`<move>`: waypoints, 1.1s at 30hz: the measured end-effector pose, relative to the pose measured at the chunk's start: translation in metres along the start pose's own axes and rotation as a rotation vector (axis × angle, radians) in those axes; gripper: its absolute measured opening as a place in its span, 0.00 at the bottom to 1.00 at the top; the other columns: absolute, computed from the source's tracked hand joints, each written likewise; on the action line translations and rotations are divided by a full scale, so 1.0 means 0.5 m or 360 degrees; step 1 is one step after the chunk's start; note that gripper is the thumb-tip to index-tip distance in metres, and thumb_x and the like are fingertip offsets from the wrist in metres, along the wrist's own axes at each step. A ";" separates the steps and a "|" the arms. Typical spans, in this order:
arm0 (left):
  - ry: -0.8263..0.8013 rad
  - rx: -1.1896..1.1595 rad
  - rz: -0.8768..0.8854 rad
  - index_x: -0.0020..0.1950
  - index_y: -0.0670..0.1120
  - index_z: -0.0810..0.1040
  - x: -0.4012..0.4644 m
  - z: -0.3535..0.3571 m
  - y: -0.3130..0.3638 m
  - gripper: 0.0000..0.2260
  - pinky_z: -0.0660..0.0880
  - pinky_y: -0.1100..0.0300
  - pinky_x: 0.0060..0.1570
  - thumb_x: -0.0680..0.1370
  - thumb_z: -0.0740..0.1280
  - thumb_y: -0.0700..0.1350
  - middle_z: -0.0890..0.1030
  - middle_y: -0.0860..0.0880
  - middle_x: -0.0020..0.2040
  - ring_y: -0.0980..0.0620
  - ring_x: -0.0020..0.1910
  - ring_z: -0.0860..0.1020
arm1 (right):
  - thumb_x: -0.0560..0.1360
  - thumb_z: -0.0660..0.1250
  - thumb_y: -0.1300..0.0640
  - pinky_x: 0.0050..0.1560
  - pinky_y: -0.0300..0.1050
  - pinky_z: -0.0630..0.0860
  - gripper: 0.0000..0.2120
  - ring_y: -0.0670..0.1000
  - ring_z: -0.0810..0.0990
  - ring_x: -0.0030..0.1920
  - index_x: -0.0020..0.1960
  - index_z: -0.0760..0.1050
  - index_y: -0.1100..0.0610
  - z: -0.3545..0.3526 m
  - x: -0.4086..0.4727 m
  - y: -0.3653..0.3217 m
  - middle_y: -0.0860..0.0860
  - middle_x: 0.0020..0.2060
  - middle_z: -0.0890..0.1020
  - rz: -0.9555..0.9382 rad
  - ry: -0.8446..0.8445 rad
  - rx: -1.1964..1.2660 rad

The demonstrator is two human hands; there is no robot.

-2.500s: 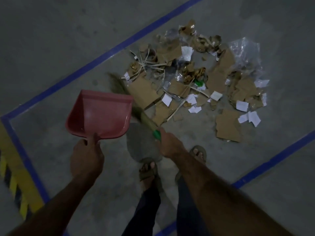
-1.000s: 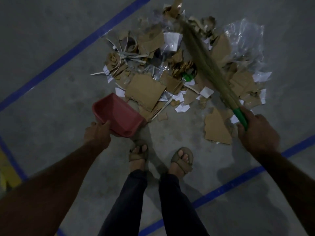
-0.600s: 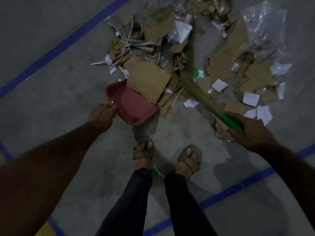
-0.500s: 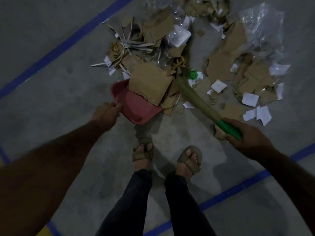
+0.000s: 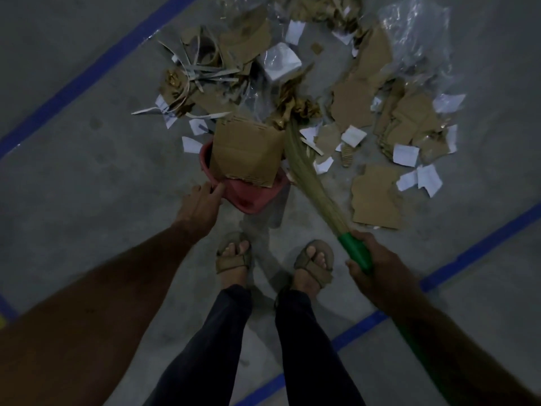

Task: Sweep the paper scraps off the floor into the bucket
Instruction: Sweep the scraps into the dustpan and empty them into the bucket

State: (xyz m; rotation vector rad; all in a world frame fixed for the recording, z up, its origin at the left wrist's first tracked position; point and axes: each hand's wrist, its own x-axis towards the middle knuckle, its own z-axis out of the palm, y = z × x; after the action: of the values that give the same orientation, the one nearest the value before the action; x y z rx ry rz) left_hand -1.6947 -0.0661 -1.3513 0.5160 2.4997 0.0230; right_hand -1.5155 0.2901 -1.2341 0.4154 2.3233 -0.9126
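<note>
item: red dustpan [image 5: 246,197], on the floor [image 5: 87,177] ahead of our feet. contents: one large cardboard piece [image 5: 247,152] lying across its mouth; we cannot tell what sits beneath. our left hand [image 5: 200,208] grips the pan's near rim. our right hand [image 5: 373,268] is clenched round the green handle of the broom [image 5: 304,171], bristles beside the pan. paper scraps [image 5: 405,155] and a clear plastic bag [image 5: 415,33] litter the floor beyond.

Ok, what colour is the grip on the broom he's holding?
Green. The broom handle held in the right hand shows it clearly in the head view.
</note>
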 end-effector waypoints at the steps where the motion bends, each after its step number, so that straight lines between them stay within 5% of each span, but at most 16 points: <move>1: 0.0025 -0.0036 -0.0010 0.66 0.44 0.69 -0.011 0.006 0.014 0.13 0.69 0.49 0.42 0.81 0.61 0.42 0.74 0.39 0.53 0.38 0.48 0.73 | 0.77 0.68 0.51 0.41 0.42 0.72 0.28 0.45 0.77 0.43 0.73 0.62 0.46 0.011 -0.014 -0.017 0.48 0.51 0.79 0.0025 0.0001 0.0030; 5: 0.0149 -0.0283 -0.0094 0.63 0.44 0.70 -0.041 0.012 0.094 0.12 0.66 0.54 0.39 0.80 0.61 0.39 0.74 0.41 0.48 0.41 0.44 0.73 | 0.74 0.62 0.38 0.45 0.44 0.77 0.28 0.44 0.79 0.45 0.71 0.61 0.43 0.044 -0.068 -0.069 0.44 0.50 0.78 0.0100 0.0002 0.0288; 12: 0.0300 -0.0318 -0.0148 0.61 0.42 0.72 -0.059 -0.018 0.155 0.12 0.69 0.50 0.42 0.78 0.63 0.36 0.75 0.40 0.46 0.41 0.42 0.73 | 0.64 0.42 0.17 0.47 0.46 0.77 0.43 0.46 0.79 0.47 0.70 0.60 0.40 0.035 -0.153 -0.098 0.42 0.50 0.78 0.0218 -0.0006 0.0269; 14: 0.0333 -0.0340 -0.0146 0.63 0.42 0.72 -0.060 -0.026 0.159 0.13 0.70 0.49 0.42 0.79 0.63 0.36 0.75 0.39 0.46 0.40 0.43 0.73 | 0.69 0.47 0.21 0.48 0.47 0.78 0.38 0.47 0.79 0.48 0.72 0.60 0.41 0.032 -0.171 -0.087 0.43 0.52 0.77 0.0239 0.0013 0.0206; 16: 0.0356 -0.0367 -0.0122 0.65 0.42 0.71 -0.064 -0.033 0.163 0.14 0.72 0.47 0.43 0.79 0.62 0.36 0.75 0.38 0.47 0.39 0.43 0.73 | 0.77 0.59 0.36 0.47 0.49 0.79 0.26 0.46 0.79 0.48 0.72 0.59 0.41 0.033 -0.186 -0.075 0.44 0.54 0.77 0.0267 0.0042 0.0116; 18: 0.0367 -0.0379 -0.0098 0.66 0.43 0.70 -0.070 -0.041 0.169 0.14 0.72 0.47 0.43 0.80 0.61 0.37 0.74 0.39 0.48 0.40 0.44 0.73 | 0.79 0.63 0.45 0.46 0.50 0.80 0.25 0.45 0.79 0.49 0.73 0.58 0.40 0.034 -0.201 -0.070 0.43 0.55 0.76 0.0291 0.0071 0.0060; 33: 0.0443 -0.0487 -0.0106 0.67 0.44 0.69 -0.169 -0.203 0.242 0.13 0.72 0.48 0.42 0.82 0.59 0.40 0.72 0.40 0.50 0.41 0.47 0.72 | 0.77 0.65 0.51 0.35 0.53 0.79 0.26 0.51 0.78 0.41 0.71 0.59 0.39 -0.043 -0.347 -0.144 0.47 0.49 0.74 0.0257 0.0280 -0.0075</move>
State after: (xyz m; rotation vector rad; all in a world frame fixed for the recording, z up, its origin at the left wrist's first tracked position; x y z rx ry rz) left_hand -1.6429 0.0246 -1.2055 0.3184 2.7119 0.4735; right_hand -1.4255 0.2421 -1.0751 0.6774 2.4219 -0.7688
